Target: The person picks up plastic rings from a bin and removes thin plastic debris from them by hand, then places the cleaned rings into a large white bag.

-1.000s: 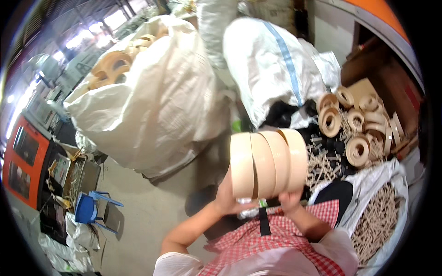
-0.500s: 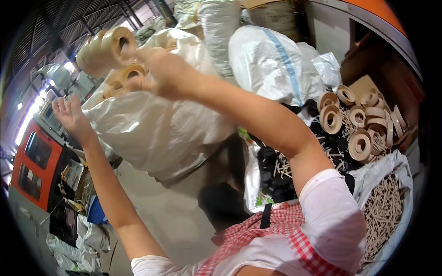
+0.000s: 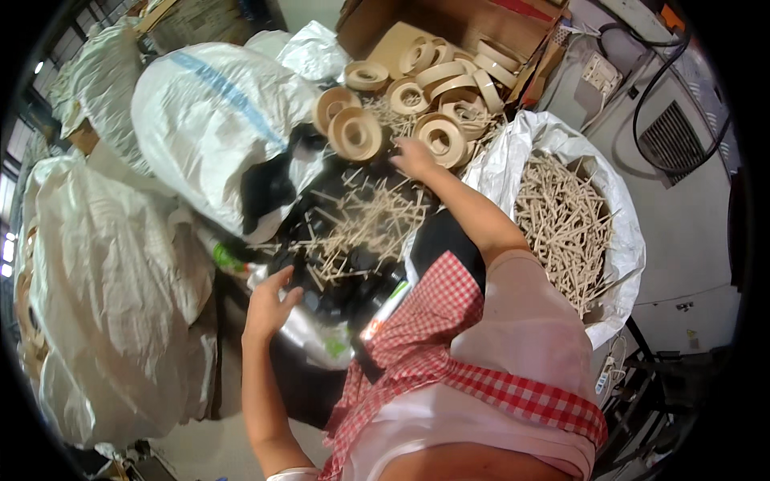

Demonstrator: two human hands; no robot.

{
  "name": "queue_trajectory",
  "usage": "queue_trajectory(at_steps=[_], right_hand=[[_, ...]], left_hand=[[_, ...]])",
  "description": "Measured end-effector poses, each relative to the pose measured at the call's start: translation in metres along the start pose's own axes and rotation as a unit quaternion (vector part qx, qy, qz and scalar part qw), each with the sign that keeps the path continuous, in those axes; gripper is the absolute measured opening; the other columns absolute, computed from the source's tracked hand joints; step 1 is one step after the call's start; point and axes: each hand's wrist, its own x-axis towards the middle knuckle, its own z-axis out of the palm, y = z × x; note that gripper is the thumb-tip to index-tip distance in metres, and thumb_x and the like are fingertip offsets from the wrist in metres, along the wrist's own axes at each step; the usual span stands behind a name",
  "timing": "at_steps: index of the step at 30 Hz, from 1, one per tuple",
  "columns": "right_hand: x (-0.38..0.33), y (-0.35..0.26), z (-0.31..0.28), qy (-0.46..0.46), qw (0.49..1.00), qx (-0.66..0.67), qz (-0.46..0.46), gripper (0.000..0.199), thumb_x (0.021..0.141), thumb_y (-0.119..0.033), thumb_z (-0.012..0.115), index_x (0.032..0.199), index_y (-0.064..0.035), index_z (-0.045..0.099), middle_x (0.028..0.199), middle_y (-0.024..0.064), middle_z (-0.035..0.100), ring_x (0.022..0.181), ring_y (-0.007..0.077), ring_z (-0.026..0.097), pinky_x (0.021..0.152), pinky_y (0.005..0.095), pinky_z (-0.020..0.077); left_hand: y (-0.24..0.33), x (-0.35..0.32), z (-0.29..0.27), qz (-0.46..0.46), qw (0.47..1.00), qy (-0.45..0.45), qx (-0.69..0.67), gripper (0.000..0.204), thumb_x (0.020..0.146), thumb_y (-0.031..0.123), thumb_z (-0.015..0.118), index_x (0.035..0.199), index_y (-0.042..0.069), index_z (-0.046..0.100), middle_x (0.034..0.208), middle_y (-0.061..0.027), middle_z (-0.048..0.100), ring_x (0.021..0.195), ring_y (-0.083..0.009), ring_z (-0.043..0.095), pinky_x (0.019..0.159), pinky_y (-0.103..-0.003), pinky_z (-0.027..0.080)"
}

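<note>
My right hand (image 3: pixel 415 158) reaches over the far side of the heap, its fingers a little apart and nothing visible in them. It is between a beige plastic ring with a stepped rim (image 3: pixel 355 135) and another thick beige ring (image 3: pixel 440 140). My left hand (image 3: pixel 271 305) hovers at the near left edge of the heap, empty, thumb and fingers spread. Between the hands, thin beige sticks (image 3: pixel 373 212) lie scattered over black plastic pieces (image 3: pixel 365 260). More beige rings (image 3: pixel 449 80) are piled beyond my right hand, some tilted on edge.
An open white sack full of short beige sticks (image 3: pixel 561 228) stands at the right. A bulging white sack with a blue stripe (image 3: pixel 216 120) leans at the far left, and a large white sack (image 3: pixel 120 297) stands nearer. Behind the rings is a cardboard box (image 3: pixel 449 24). A black cable (image 3: pixel 638 136) hangs at far right.
My view has swung right, from the large white sack to the heap. The stack of beige rings at my right hand has left it, and both hands have come over to the heap.
</note>
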Motion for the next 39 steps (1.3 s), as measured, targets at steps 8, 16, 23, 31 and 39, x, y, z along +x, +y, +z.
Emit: queue_trajectory(at_steps=[8, 16, 23, 31, 39], right_hand=[[0.037, 0.127, -0.061, 0.216, 0.954, -0.067, 0.199, 0.054, 0.072, -0.036, 0.066, 0.111, 0.0, 0.055, 0.111, 0.0214, 0.058, 0.105, 0.0342, 0.054, 0.09, 0.0424, 0.0414], [0.103, 0.224, -0.065, -0.156, 0.912, 0.026, 0.379, 0.085, 0.081, -0.061, 0.057, 0.135, 0.0028, 0.039, 0.133, 0.0153, 0.046, 0.114, 0.0248, 0.05, 0.094, 0.0391, 0.0394], [0.072, 0.092, -0.048, -0.464, 0.785, 0.184, 0.367, 0.057, 0.091, -0.048, 0.049, 0.12, 0.0019, 0.052, 0.109, 0.0132, 0.06, 0.098, 0.0211, 0.06, 0.081, 0.0361, 0.0505], [0.023, -0.095, 0.007, -0.568, 0.806, 0.145, -0.082, 0.043, 0.083, -0.033, 0.063, 0.114, -0.0027, 0.06, 0.113, 0.0142, 0.062, 0.099, 0.0224, 0.061, 0.086, 0.0315, 0.0474], [0.153, 0.085, -0.038, -0.056, 0.982, -0.16, 0.082, 0.051, 0.083, -0.041, 0.059, 0.11, 0.0018, 0.059, 0.109, 0.0217, 0.06, 0.105, 0.0345, 0.056, 0.093, 0.0406, 0.042]], left_hand=[[-0.013, 0.065, 0.057, 0.005, 0.997, -0.078, 0.029, 0.048, 0.075, 0.022, 0.066, 0.118, 0.001, 0.056, 0.108, -0.0214, 0.061, 0.097, -0.0369, 0.059, 0.084, -0.041, 0.047], [-0.001, 0.09, 0.064, 0.035, 0.992, -0.088, 0.085, 0.052, 0.074, 0.019, 0.068, 0.12, 0.001, 0.052, 0.114, -0.0176, 0.06, 0.1, -0.0336, 0.058, 0.087, -0.041, 0.045], [0.002, 0.089, 0.07, 0.046, 0.983, -0.137, 0.114, 0.058, 0.071, 0.02, 0.071, 0.122, 0.001, 0.05, 0.113, -0.0182, 0.06, 0.099, -0.0326, 0.059, 0.087, -0.039, 0.045], [-0.027, 0.09, 0.057, -0.028, 0.992, -0.046, 0.117, 0.044, 0.07, 0.02, 0.072, 0.105, 0.001, 0.054, 0.101, -0.0145, 0.062, 0.092, -0.0322, 0.06, 0.08, -0.042, 0.046], [-0.021, 0.102, 0.055, -0.072, 0.983, -0.076, 0.153, 0.049, 0.068, 0.022, 0.074, 0.108, 0.0, 0.054, 0.107, -0.014, 0.061, 0.093, -0.0307, 0.06, 0.081, -0.04, 0.046]])
